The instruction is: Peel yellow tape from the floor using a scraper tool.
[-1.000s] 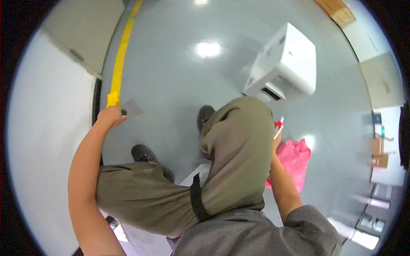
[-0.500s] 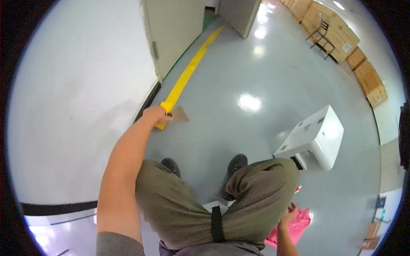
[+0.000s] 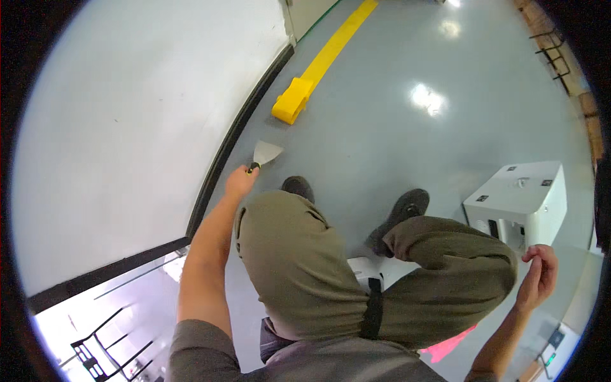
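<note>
My left hand (image 3: 240,183) is closed around the black handle of a putty knife (image 3: 267,151). Its pale, wide blade points away from me, just above the grey floor near the wall's black skirting. Farther off lies a roll of yellow floor tape (image 3: 293,100), apart from the blade. A strip of yellow tape (image 3: 337,43) runs from the roll away along the floor. Beside my right knee my right hand (image 3: 540,278) is raised with its fingers curled together; whether something small is between them is hidden.
A white box-shaped machine (image 3: 519,191) stands on the floor at the right. Part of a pink bag (image 3: 445,347) shows behind my right thigh. The white wall (image 3: 140,134) closes off the left side. A black chair (image 3: 555,57) and cartons stand at the far right.
My left hand has drawn back from the tape roll, putty knife still in it. My right hand has risen from the pink bag to beside the knee. The whole view has shifted.
</note>
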Motion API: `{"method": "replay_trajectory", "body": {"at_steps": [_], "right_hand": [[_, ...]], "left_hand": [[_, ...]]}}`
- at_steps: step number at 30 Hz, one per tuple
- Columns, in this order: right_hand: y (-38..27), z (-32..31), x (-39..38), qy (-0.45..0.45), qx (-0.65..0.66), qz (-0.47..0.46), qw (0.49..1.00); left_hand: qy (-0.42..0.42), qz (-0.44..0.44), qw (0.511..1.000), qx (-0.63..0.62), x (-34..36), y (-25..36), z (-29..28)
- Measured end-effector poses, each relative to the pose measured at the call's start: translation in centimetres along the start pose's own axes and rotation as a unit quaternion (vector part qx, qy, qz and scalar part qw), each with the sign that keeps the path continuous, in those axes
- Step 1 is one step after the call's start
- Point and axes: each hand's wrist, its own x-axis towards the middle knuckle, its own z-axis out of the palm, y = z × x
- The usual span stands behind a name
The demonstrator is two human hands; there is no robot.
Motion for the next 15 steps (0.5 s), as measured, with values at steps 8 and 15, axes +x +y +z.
{"method": "replay_trajectory", "body": {"at_steps": [8,15], "right_hand": [[-1.8,6.4,4.6,-0.259,-0.044,0.03,0.964],[-1.5,10.2,8.7,-0.386,-0.009,-0.087,0.918]], "left_hand": [[-0.005,0.018,1.0,-0.009,3.9,1.9,3.7],[-0.02,0.017,0.998,0.053,11.3,10.5,5.0]]}}
